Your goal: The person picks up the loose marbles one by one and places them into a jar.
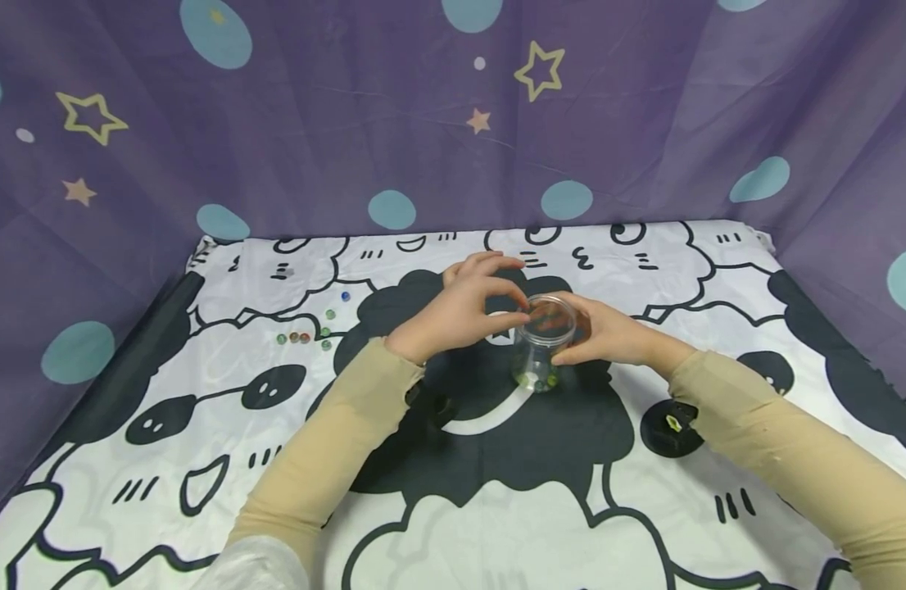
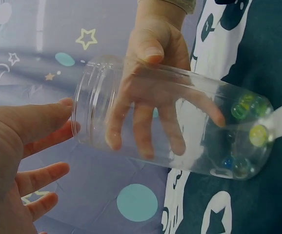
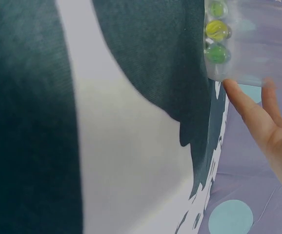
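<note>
Well to the left of the left hand, loose marbles lay on the patterned cloth (image 1: 497, 541): a green marble (image 1: 281, 338) and two reddish ones in a row, three more green ones just beside them, and a blue marble (image 1: 346, 297) farther from the person. The left hand (image 1: 456, 311) was at the mouth of the clear jar (image 1: 537, 356), its fingers loosely bent, with a narrow gap between thumb and forefinger at the rim and the other fingers spread. The jar was between the two hands, roughly upright, mouth up; whether its base touched the cloth could not be told. Below the hands, at its bottom, sat green, yellow, blue and clear marbles, among them a yellow marble (image 2: 259, 135). To the jar's right, the right hand (image 1: 608, 332) gripped its side, thumb toward the person and fingers around the far wall. Beyond both hands hung a purple curtain (image 1: 313, 164).
</note>
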### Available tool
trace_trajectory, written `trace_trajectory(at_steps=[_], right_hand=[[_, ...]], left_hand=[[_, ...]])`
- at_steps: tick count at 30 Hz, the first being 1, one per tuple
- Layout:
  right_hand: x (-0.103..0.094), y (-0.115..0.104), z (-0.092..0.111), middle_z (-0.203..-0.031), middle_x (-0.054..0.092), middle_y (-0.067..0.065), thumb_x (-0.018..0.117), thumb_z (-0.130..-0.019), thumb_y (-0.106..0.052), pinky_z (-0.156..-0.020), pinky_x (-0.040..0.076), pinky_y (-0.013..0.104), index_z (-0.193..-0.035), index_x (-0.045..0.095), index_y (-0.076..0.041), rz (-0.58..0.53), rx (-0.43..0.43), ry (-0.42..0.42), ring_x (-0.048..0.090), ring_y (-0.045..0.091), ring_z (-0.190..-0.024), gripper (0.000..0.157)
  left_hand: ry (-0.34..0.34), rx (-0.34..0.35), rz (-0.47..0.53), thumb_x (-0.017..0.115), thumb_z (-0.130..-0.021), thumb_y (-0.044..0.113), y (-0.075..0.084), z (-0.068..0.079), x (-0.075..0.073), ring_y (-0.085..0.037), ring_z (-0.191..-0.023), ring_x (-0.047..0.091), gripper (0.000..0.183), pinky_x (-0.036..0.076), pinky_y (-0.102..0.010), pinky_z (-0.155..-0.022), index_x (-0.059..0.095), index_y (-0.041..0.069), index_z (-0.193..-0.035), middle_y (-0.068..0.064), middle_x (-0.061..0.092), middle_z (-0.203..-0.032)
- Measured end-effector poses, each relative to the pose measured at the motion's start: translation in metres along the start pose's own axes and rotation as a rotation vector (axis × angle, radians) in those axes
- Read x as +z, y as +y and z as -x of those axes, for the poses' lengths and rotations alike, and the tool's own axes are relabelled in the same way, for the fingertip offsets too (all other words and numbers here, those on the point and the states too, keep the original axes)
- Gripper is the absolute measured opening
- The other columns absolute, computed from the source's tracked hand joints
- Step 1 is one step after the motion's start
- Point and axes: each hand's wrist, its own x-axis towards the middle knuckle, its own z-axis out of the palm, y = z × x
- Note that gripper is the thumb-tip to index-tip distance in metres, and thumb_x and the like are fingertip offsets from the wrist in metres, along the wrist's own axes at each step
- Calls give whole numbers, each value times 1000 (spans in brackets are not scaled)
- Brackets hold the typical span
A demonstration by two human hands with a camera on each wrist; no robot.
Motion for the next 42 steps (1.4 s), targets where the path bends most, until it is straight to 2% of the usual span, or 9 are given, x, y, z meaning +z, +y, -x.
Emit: trace_trajectory(at_steps=[8,13,32,42], right_hand=[[0,1,1,-140,42,17,73,-81,-6,-87,52,38,-145,32,-9,-24,-6,-5,48,35,-123,76],[1,0,1,-141,43,16,74,-81,-6,-88,51,38,-145,32,-9,-27,-7,-4,50,34,-123,76],[1,1,0,-139,45,17,75,-79,-5,-89,51,36,-143,34,-8,10,-14,15,48,35,-125,77],[1,2,0,-140,44,18,75,-78,-3,-89,51,34,-143,34,-7,-15,-26,9,47,36,-126,77]], left_hand=[[36,-2,30,70,-87,26,-6,9,1,-27,-141,24,19,12,-60,-107,71,17,-104,-4,44,-143],[45,-8,28,70,-86,26,-9,14,2,-26,-139,26,18,14,-60,-105,71,17,-102,-5,45,-143],[-24,-30,22,70,-87,26,-31,46,-1,-29,-140,25,13,13,-58,-105,71,21,-99,-6,44,-143],[-12,-44,23,69,-87,24,-41,61,-7,-30,-139,26,12,13,-59,-104,71,18,-98,-9,45,-142]])
